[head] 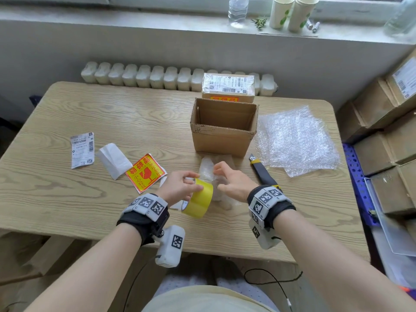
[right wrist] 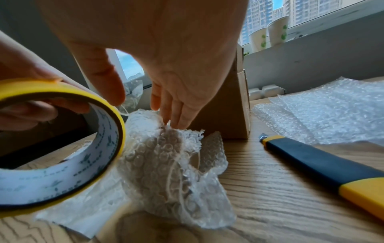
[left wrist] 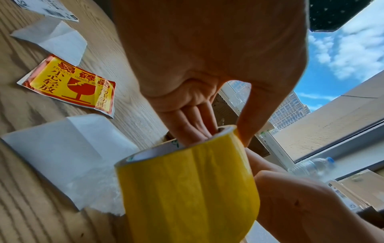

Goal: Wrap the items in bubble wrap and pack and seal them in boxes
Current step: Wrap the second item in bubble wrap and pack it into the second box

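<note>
My left hand grips a yellow tape roll, fingers inside its core and thumb on the outside; the roll is tilted just above the table. Right of it lies a small item wrapped in bubble wrap, its wrap loose and crumpled. My right hand reaches over this bundle, and its fingertips touch the top of the wrap while the thumb hovers by the roll's rim. An open, empty cardboard box stands just behind.
Flat bubble wrap sheets lie right of the box, with a blue-and-yellow utility knife beside them. A fragile sticker, white backing paper and a shipping label lie left. A sealed labelled box sits behind; stacked cartons stand at the right.
</note>
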The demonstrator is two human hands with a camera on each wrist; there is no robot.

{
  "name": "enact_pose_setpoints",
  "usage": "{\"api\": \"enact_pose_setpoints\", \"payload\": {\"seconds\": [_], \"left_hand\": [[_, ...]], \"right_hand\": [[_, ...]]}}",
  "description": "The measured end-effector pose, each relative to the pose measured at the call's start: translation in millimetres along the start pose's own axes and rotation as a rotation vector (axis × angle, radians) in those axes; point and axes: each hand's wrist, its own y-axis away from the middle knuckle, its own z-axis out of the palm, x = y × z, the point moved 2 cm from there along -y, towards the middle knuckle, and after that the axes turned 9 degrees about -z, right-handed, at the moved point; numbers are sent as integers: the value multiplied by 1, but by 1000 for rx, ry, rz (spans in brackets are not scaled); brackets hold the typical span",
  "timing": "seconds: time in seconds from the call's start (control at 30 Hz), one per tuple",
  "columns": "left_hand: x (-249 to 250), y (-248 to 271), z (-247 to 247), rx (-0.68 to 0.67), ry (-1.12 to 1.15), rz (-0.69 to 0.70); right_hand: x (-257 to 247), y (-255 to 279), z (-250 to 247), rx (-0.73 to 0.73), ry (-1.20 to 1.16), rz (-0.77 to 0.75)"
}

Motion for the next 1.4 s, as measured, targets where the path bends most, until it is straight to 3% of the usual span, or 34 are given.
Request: {"api": "enact_pose_setpoints", "payload": {"seconds": [0.13, 0.27, 0.57, 0.83, 1.03, 1.4], "left_hand": [[5, -4, 2, -27, 21, -46], [4, 1, -4, -80, 80, -84], [-14, 4, -8, -99, 197, -162], [-18, -11, 6, -120, 210, -206], [-20, -23, 8, -103, 188, -212], [-22, -27, 9, -74, 170, -152]], "right_hand": [[3, 1, 1, -19, -95, 29], [8, 2, 3, -55, -20, 58], [10, 2, 18, -67, 34, -31], [9, 6, 8, 24, -121, 41], [4, -9, 6, 113, 97, 5], [6, -23, 7, 258, 196, 69]]}}
